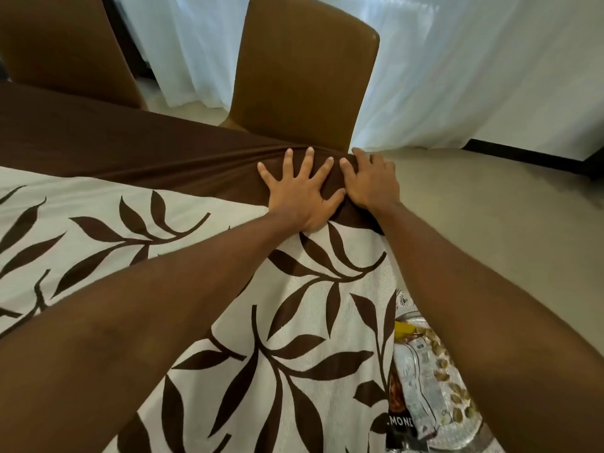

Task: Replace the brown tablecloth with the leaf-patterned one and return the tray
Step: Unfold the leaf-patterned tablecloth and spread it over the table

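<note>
The white leaf-patterned tablecloth (183, 256) covers the near part of the table. Its brown border band (114, 148) runs along the far edge. My left hand (302, 191) presses flat on the band at the far right corner, fingers spread and straight. My right hand (371, 183) sits just beside it, fingers curled over the corner and gripping the bunched brown fabric. Folds radiate from under both hands. A silver tray (434, 387) holding snack packets and nuts shows at the lower right, below the table edge and partly hidden by my right forearm.
Two brown upholstered chairs stand at the far side, one (304, 76) right behind the corner and one (62, 44) at the upper left. White curtains (457, 60) hang behind them. Beige floor (506, 207) spreads to the right.
</note>
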Action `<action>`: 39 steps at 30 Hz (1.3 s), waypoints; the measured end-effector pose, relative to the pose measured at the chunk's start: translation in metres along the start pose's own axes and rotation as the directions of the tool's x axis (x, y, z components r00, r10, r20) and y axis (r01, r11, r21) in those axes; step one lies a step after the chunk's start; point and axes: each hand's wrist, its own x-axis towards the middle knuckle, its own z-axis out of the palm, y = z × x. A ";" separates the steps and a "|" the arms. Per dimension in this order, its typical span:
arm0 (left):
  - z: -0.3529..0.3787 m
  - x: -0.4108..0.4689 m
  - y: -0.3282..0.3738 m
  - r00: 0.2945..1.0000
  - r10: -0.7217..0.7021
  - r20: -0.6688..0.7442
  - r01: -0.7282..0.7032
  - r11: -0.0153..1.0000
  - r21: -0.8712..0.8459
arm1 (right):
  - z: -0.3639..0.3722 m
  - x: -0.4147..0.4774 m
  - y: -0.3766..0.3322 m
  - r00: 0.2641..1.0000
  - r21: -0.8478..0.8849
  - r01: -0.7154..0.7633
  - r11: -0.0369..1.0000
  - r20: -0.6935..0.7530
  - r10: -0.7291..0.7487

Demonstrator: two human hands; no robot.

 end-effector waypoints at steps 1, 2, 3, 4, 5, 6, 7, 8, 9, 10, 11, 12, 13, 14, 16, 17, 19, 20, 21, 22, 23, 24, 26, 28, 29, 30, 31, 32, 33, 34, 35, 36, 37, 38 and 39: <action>0.001 0.001 0.000 1.000 0.002 0.005 -0.002 1.000 0.003 | -0.001 0.002 0.000 1.000 -0.006 -0.004 1.000 0.028 0.005; 0.002 0.002 0.001 1.000 0.004 0.008 -0.004 1.000 0.001 | -0.004 0.002 0.001 0.998 -0.019 -0.010 1.000 0.058 0.012; 0.001 0.004 0.000 1.000 0.004 0.007 -0.004 1.000 0.000 | -0.007 0.002 0.000 0.996 -0.040 -0.027 0.999 0.084 0.030; 0.001 0.005 0.000 1.000 0.005 0.006 -0.005 1.000 0.004 | -0.010 -0.003 -0.003 0.993 -0.062 -0.059 0.996 0.099 0.065; -0.001 0.006 -0.001 1.000 0.004 0.012 -0.004 1.000 0.010 | -0.012 -0.011 -0.009 0.992 -0.081 -0.085 0.993 0.090 0.092; -0.002 0.005 -0.002 1.000 0.004 0.030 -0.004 1.000 0.013 | -0.013 -0.026 -0.015 0.994 -0.098 -0.088 0.991 0.050 0.093; -0.003 0.005 -0.002 0.999 0.008 0.046 -0.009 1.000 0.016 | -0.012 -0.045 -0.021 0.998 -0.105 -0.063 0.993 -0.032 0.060; -0.002 0.003 -0.001 0.998 0.014 0.056 -0.015 1.000 0.023 | -0.008 -0.066 -0.026 0.993 -0.102 -0.019 0.995 -0.120 0.006; -0.003 0.001 0.001 0.998 0.016 0.055 -0.018 0.999 0.029 | -0.005 -0.088 -0.028 0.986 -0.080 0.018 0.997 -0.166 -0.031; -0.005 -0.001 0.001 0.999 0.012 0.043 -0.013 1.000 0.018 | -0.001 -0.108 -0.029 0.988 -0.048 0.028 0.998 -0.152 -0.035; -0.010 -0.006 0.003 1.000 0.010 0.010 -0.010 1.000 -0.013 | 0.003 -0.127 -0.025 0.995 -0.029 0.014 0.999 -0.103 -0.017; -0.012 -0.012 0.004 0.999 0.024 -0.047 -0.026 0.999 -0.040 | 0.007 -0.139 -0.019 0.998 -0.044 -0.001 0.999 -0.058 -0.002; -0.015 -0.020 0.006 0.992 0.068 -0.111 -0.072 0.997 -0.036 | 0.007 -0.145 -0.012 0.999 -0.061 -0.011 0.998 -0.036 0.009; -0.017 -0.026 0.004 0.980 0.130 -0.148 -0.133 0.991 -0.010 | 0.008 -0.142 -0.007 1.000 -0.055 -0.014 0.998 -0.014 0.013; -0.020 -0.051 0.005 0.961 0.233 -0.151 -0.234 0.972 0.010 | 0.002 -0.133 0.000 0.999 0.019 -0.002 1.000 0.034 0.001; -0.020 -0.064 0.007 0.960 0.237 -0.151 -0.244 0.969 -0.028 | 0.000 -0.128 0.002 0.999 0.083 0.006 0.997 0.050 -0.011; -0.018 -0.099 0.011 0.969 0.186 -0.166 -0.212 0.965 -0.157 | -0.008 -0.126 0.001 0.996 0.316 -0.070 0.946 0.070 0.050; -0.017 -0.117 0.015 0.971 0.167 -0.172 -0.203 0.956 -0.213 | -0.011 -0.132 0.001 0.990 0.451 -0.137 0.882 0.041 0.133; -0.015 -0.136 0.019 0.972 0.155 -0.176 -0.195 0.951 -0.242 | -0.014 -0.142 0.002 0.974 0.570 -0.186 0.801 0.000 0.226; -0.013 -0.155 0.023 0.976 0.141 -0.167 -0.181 0.949 -0.259 | -0.019 -0.159 0.003 0.948 0.666 -0.222 0.712 -0.025 0.318; -0.010 -0.174 0.026 0.980 0.130 -0.150 -0.166 0.949 -0.267 | -0.020 -0.178 0.005 0.918 0.740 -0.264 0.619 -0.004 0.397; -0.008 -0.194 0.029 0.983 0.123 -0.132 -0.155 0.951 -0.268 | -0.020 -0.203 0.009 0.890 0.789 -0.319 0.525 0.059 0.453; -0.002 -0.228 0.032 0.988 0.109 -0.110 -0.134 0.957 -0.258 | -0.011 -0.252 0.018 0.836 0.828 -0.437 0.351 0.231 0.497; 0.001 -0.260 0.037 0.991 0.083 -0.104 -0.109 0.957 -0.268 | 0.004 -0.301 0.027 0.809 0.829 -0.510 0.230 0.372 0.455; 0.003 -0.271 0.039 0.993 0.059 -0.101 -0.087 0.950 -0.299 | 0.010 -0.322 0.027 0.803 0.831 -0.533 0.157 0.438 0.405; 0.004 -0.281 0.040 0.995 0.028 -0.093 -0.058 0.941 -0.333 | 0.016 -0.342 0.026 0.780 0.819 -0.569 0.066 0.513 0.358; 0.006 -0.290 0.041 0.997 0.004 -0.082 -0.033 0.931 -0.363 | 0.021 -0.358 0.023 0.744 0.789 -0.614 -0.032 0.591 0.312; 0.008 -0.295 0.042 0.998 -0.009 -0.064 -0.016 0.925 -0.380 | 0.026 -0.370 0.020 0.702 0.746 -0.657 -0.110 0.658 0.272; 0.010 -0.302 0.044 0.999 0.001 -0.042 -0.017 0.925 -0.379 | 0.027 -0.384 0.020 0.674 0.714 -0.682 -0.158 0.698 0.242; 0.013 -0.303 0.043 1.000 0.019 -0.009 -0.021 0.933 -0.361 | 0.031 -0.391 0.017 0.653 0.695 -0.698 -0.172 0.717 0.244; 0.015 -0.303 0.043 0.999 0.037 0.023 -0.027 0.946 -0.323 | 0.032 -0.399 0.016 0.641 0.695 -0.700 -0.161 0.712 0.286; 0.016 -0.306 0.043 0.997 0.056 0.045 -0.042 0.961 -0.272 | 0.031 -0.408 0.016 0.638 0.712 -0.690 -0.131 0.683 0.355; 0.018 -0.303 0.042 0.996 0.060 0.061 -0.043 0.970 -0.240 | 0.030 -0.411 0.016 0.643 0.738 -0.670 -0.086 0.634 0.430; 0.017 -0.303 0.042 0.996 0.056 0.068 -0.040 0.975 -0.218 | 0.025 -0.419 0.016 0.663 0.774 -0.631 -0.042 0.567 0.489; 0.016 -0.302 0.043 0.996 0.049 0.071 -0.033 0.976 -0.213 | 0.019 -0.425 0.015 0.692 0.817 -0.576 0.002 0.487 0.533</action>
